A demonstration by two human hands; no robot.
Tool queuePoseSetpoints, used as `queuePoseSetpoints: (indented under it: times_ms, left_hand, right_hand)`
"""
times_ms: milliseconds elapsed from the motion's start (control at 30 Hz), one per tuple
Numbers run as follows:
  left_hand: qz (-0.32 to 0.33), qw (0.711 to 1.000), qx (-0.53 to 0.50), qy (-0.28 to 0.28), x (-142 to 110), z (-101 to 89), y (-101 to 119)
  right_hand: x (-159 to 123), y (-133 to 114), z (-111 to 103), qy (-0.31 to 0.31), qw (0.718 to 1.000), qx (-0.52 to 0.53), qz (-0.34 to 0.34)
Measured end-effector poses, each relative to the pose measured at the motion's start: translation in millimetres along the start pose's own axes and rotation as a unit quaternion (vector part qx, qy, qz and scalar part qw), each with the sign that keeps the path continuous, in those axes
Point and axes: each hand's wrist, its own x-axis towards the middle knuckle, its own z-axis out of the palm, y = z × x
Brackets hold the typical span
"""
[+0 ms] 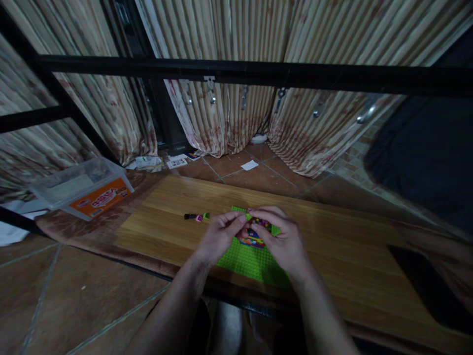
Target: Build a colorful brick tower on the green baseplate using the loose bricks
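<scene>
A green studded baseplate lies on a low wooden board. A cluster of small coloured bricks stands on the plate's far half. My left hand sits at the cluster's left side, its fingers pinched together at the bricks' top edge. My right hand covers the cluster's right side with curled fingers meeting the left hand's fingertips. What the fingertips pinch is too small to name. Three loose small bricks, black, pink and green, lie in a row on the board left of the plate.
A clear plastic box with an orange label stands at the left on a patterned cloth. Striped curtains hang behind a black metal frame. A dark flat object lies at the board's right. Paper scraps lie on the tiled floor.
</scene>
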Motion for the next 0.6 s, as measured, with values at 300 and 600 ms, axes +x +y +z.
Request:
queuePoseSetpoints:
  times_ms: [300, 600]
  left_hand:
    - [-0.008, 0.999, 0.038, 0.001, 1, 2.3, -1]
    - [-0.017, 1.000, 0.011, -0.020, 1, 2.0, -2]
  right_hand:
    - [0, -5, 5, 0.013, 0.998, -0.057, -0.017]
    - [-1, -9, 15, 0.093, 0.989, -0.110, 0.012]
